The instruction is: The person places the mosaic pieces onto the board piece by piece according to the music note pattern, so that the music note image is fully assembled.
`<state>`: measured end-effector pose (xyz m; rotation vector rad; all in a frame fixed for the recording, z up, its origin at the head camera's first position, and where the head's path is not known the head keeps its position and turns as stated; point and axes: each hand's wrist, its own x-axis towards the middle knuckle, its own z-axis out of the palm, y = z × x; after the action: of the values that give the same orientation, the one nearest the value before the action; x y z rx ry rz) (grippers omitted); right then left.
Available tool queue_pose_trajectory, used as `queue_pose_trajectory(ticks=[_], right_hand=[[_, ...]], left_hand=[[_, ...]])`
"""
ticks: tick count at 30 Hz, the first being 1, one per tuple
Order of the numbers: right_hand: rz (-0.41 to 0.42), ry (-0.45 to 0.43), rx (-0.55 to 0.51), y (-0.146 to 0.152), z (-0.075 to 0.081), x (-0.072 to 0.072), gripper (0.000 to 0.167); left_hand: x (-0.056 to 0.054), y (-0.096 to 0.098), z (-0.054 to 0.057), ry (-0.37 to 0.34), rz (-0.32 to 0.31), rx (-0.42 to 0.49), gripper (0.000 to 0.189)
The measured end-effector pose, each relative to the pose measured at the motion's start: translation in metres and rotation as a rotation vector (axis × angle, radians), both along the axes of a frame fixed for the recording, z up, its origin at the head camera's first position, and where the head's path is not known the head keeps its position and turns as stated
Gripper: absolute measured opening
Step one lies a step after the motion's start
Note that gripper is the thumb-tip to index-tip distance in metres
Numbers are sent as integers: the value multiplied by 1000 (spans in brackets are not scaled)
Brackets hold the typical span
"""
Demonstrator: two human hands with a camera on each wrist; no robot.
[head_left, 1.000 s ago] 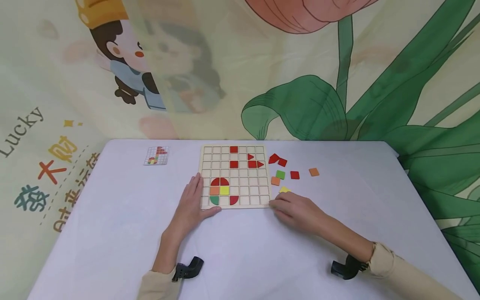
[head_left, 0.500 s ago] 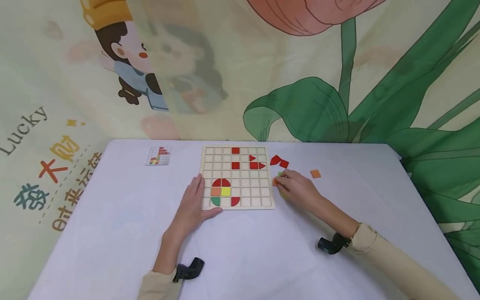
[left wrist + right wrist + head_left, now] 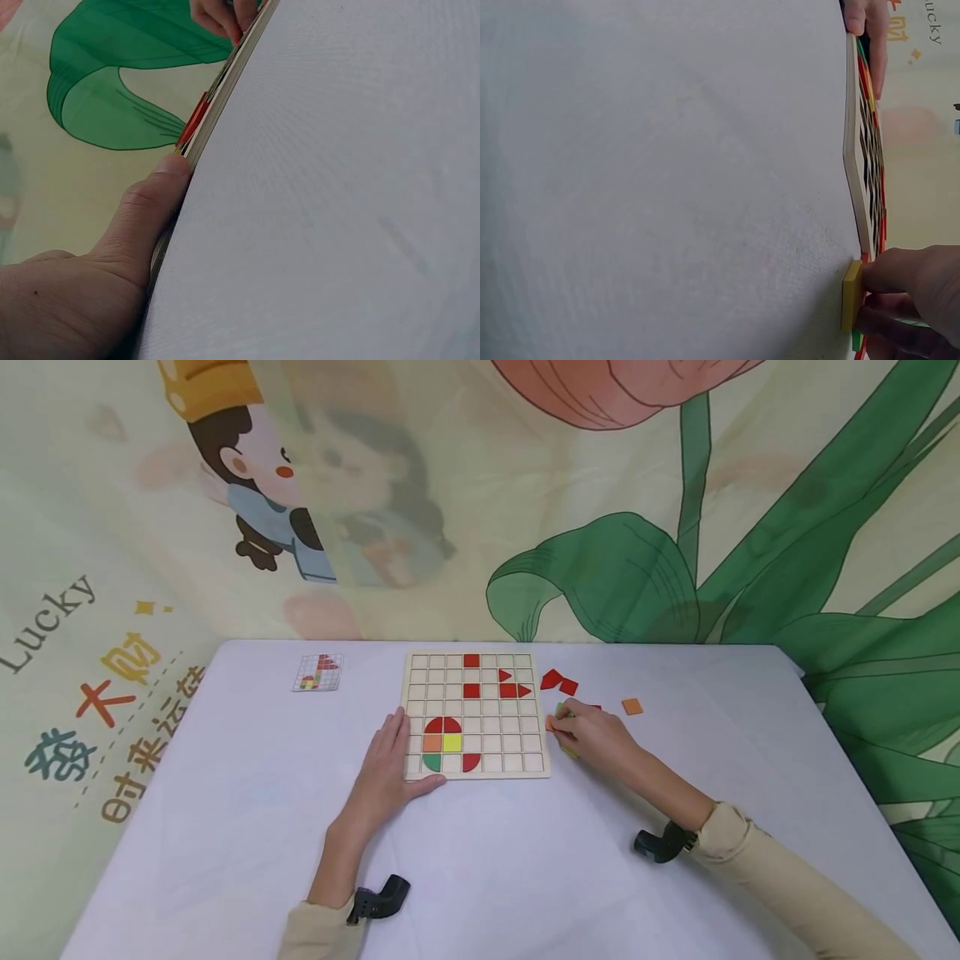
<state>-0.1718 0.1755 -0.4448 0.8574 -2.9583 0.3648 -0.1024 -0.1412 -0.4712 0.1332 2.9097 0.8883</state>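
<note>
A wooden grid board (image 3: 502,727) carries red, orange, yellow and green pieces in some of its squares. My left hand (image 3: 386,764) rests at its near left corner, with straight fingers along the left side and the thumb (image 3: 142,214) on the front edge. Beyond the right edge, my right hand (image 3: 600,735) has its bent fingertips down among loose tiles, over an orange tile (image 3: 550,724) and a green tile (image 3: 560,707), both partly covered. A yellow tile (image 3: 850,296) lies in front of its thumb in the right wrist view. I cannot tell whether the fingers pinch a tile.
A small card (image 3: 317,672) with a coloured grid pattern lies left of the board. Two red pieces (image 3: 552,679) sit near its upper right side, and another orange tile (image 3: 632,706) is farther right. A printed cloth backdrop (image 3: 465,610) rises behind the white table (image 3: 225,793).
My right hand has moved away from the board's near right corner, up to the loose tiles, and has stayed nearly still over the last half second. My left hand keeps its place.
</note>
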Motion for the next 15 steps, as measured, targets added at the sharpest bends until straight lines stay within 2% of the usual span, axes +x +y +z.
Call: queue_pose_trajectory(ticks=[15], right_hand=[[4,23,-45,4,-9,-2,21]], left_hand=[[-1,-1,-1,-2,6,0,112]])
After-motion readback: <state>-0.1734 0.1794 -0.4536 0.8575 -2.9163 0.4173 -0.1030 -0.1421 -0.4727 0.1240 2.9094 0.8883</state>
